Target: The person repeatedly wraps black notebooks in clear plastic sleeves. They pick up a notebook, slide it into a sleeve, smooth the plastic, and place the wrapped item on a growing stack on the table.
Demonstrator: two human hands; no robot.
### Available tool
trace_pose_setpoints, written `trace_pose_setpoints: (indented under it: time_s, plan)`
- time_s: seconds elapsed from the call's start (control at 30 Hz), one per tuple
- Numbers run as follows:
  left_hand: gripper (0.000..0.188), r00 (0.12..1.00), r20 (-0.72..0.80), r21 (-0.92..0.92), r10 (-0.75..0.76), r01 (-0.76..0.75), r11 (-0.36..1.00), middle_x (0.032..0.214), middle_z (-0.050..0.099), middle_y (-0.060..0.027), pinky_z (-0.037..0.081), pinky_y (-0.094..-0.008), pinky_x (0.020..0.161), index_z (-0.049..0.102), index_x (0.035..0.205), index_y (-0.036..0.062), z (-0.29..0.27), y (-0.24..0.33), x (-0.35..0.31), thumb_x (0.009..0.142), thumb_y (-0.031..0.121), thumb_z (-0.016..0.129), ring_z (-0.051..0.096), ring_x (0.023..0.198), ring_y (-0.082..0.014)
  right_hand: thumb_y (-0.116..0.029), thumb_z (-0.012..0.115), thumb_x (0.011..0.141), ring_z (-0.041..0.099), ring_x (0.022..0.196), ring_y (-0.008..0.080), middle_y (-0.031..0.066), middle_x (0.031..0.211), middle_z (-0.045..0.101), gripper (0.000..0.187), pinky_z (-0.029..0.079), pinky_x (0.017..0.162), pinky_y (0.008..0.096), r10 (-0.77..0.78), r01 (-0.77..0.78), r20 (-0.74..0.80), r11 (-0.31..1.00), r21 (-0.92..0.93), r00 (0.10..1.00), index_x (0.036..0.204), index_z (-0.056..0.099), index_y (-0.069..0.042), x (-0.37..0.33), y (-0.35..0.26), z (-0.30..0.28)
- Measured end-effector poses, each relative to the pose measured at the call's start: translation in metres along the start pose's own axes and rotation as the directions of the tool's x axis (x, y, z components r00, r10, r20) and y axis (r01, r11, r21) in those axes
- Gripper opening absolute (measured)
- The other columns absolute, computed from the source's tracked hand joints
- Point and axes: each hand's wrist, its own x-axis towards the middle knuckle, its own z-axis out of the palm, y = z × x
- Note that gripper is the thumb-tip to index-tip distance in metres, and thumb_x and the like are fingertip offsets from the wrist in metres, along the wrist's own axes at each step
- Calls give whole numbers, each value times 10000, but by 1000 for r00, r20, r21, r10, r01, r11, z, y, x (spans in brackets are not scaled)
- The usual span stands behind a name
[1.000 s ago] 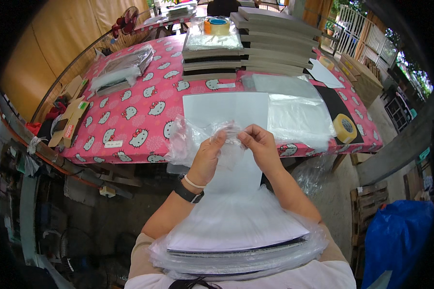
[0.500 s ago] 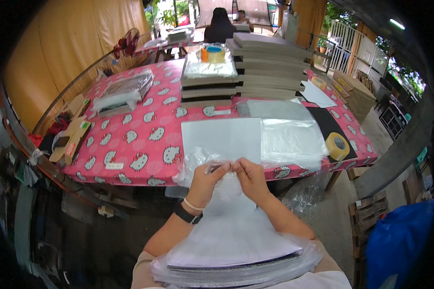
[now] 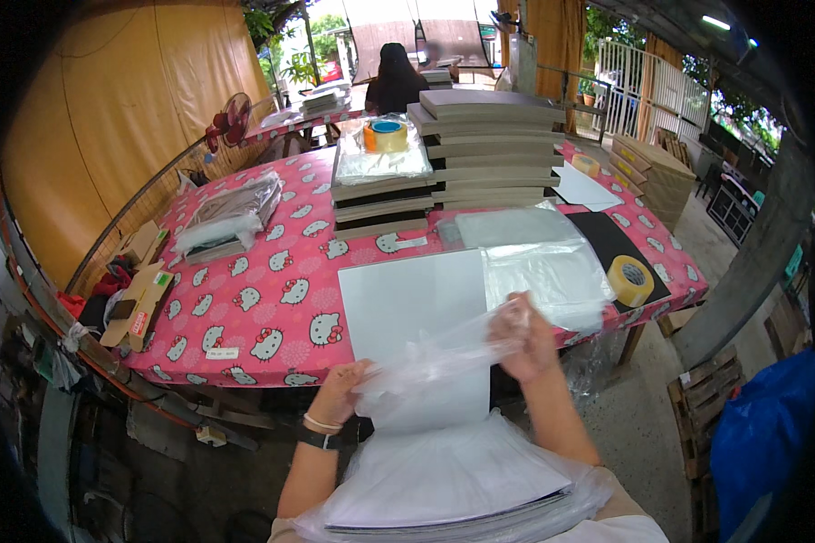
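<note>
A clear plastic bag (image 3: 444,355) is stretched between my two hands, over the near end of a white board (image 3: 412,285) that reaches past the table edge. My left hand (image 3: 340,395), with a dark band and a pale band at its wrist, grips the bag's left end. Higher and to the right, my right hand (image 3: 530,342) is closed on the other end, its fingers partly behind the film. Against my body rests a stack of white sheets wrapped in clear plastic (image 3: 453,475), its dark edges showing at the bottom.
A pink patterned table (image 3: 272,262) carries a stack of clear bags (image 3: 548,271), a tape roll (image 3: 631,281) on black board, tall grey board stacks (image 3: 493,145) and a plastic-wrapped bundle (image 3: 231,213). Cardboard pieces (image 3: 140,303) lie left; another person (image 3: 395,81) sits beyond.
My hands were together, pinching bunched plastic; now they are apart, left hand lower and leftward, right hand out to the right, with the film spread between them. The view has shifted slightly.
</note>
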Motion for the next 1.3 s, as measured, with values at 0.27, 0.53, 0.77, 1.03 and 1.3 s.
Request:
trace_pose_setpoints:
  time_s: [0.27,0.53,0.77,1.03,1.3]
  plan:
    - [307,600,134,898,789,-410,159,778,560,-51,410,-279,681,531,893,3,88,48,2,751,264,608,524,726,-167,-216,453,858,445,433,68,25,599,545,240,389,411,219,291,-114,-23,299,-948,956,737,499,-14,-7,30,39]
    - [210,930,155,-307,332,-274,911,851,585,-79,441,-317,721,549,933,59,78,47,-27,853,207,424,559,784,-202,-116,578,771,527,550,91,56,636,574,128,417,495,230,825,-250,104,285,-926,556,739,591,7,-8,11,35]
    - [399,959,-114,-696,259,-263,668,1114,498,-143,351,-425,885,544,988,50,57,46,-22,831,397,423,498,984,-269,-272,461,843,511,943,218,147,1000,550,347,375,835,321,32,62,397,973,-221,917,1025,531,16,-24,-6,8]
    - [291,895,-50,-473,443,-412,778,802,565,-94,408,-372,725,556,742,42,18,-10,-40,755,333,552,527,757,-246,-395,398,851,564,770,152,88,915,570,488,473,651,275,38,-50,84,989,138,996,1170,411,-26,-16,-13,-12]
    - [519,951,-103,-802,291,-253,542,994,556,-118,393,-404,822,488,1098,16,44,15,-21,796,437,447,520,916,-253,-367,513,796,557,805,203,117,1002,527,508,458,680,363,10,-52,-318,991,-126,948,1161,425,-25,-33,-8,-12]
